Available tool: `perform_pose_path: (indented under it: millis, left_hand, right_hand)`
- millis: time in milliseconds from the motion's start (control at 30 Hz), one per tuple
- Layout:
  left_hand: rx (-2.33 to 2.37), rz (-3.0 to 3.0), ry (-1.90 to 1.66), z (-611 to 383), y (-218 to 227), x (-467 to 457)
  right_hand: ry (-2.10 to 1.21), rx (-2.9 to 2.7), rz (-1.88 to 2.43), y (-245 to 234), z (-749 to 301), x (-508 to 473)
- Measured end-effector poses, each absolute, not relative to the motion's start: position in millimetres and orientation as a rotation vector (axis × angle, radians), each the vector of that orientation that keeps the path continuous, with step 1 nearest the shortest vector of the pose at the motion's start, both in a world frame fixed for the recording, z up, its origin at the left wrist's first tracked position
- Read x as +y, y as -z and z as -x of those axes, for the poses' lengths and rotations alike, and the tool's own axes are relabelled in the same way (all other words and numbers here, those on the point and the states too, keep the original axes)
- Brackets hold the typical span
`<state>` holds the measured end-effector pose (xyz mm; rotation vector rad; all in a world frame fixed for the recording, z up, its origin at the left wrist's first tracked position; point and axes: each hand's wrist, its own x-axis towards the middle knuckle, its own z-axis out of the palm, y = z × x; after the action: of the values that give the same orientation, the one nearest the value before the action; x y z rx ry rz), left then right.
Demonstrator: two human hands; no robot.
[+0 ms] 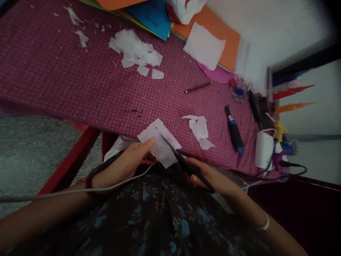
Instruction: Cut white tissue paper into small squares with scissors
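Between thumb and fingers, my left hand pinches a sheet of thin white paper at the table's near edge. Black-handled scissors are gripped in my right hand. Their blades lie across the paper, pointing up and to the left. To the right of the paper, a few torn or cut paper scraps rest on the checked cloth. Farther back sits a pile of cut white paper pieces. The fingers under the paper are mostly hidden.
A pencil and a black-and-blue cutter-like tool lie on the checked tablecloth. Coloured sheets and a folded white paper are at the back. A white power adapter with cables stands right. A pale cord crosses my left forearm.
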<state>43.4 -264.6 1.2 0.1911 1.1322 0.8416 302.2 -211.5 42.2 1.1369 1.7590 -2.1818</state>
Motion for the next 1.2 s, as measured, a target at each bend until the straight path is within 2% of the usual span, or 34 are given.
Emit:
perform_pose_path:
  millis: [233, 667, 900, 1033, 1200]
  left_hand:
    - [1.135, -0.285, -0.837, -44, 1, -263]
    - [1.126, -0.373, -0.733, -44, -12, -264]
    - [1.110, -0.310, -0.792, -46, 5, -267]
    - [1.096, -0.314, -0.793, -49, 2, -265]
    - [1.083, -0.323, -0.856, -45, -15, -262]
  right_hand:
    - [2.245, 1.844, -0.882, -38, -303, -205]
    - [2.208, 1.751, -1.054, -47, -284, -200]
    - [2.190, 1.584, -1.273, -47, -283, -207]
    - [2.179, 1.633, -1.208, -44, -282, -209]
    - [2.475, 1.670, -1.029, -57, -285, -191]
